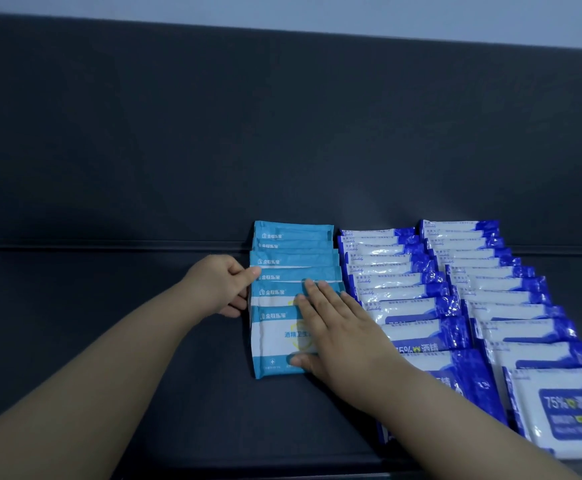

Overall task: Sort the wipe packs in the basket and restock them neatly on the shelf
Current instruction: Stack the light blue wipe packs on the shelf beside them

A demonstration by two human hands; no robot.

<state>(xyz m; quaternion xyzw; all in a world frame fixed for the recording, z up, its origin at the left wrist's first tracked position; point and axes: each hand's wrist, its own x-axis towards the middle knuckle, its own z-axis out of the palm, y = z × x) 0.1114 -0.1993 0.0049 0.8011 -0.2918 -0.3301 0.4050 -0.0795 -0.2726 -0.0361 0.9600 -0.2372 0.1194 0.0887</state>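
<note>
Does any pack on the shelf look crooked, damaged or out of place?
Nothing is damaged or spilled. Only the right blue row looks slightly uneven: its back packs sit further left than the front ones. The teal row looks fairly straight.

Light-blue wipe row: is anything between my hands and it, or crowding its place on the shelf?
Nothing visible. The left hand holds the left edge of the light-blue wipe row, and the right hand lies flat on its front packs. The dark-blue row sits close on its right.
</note>
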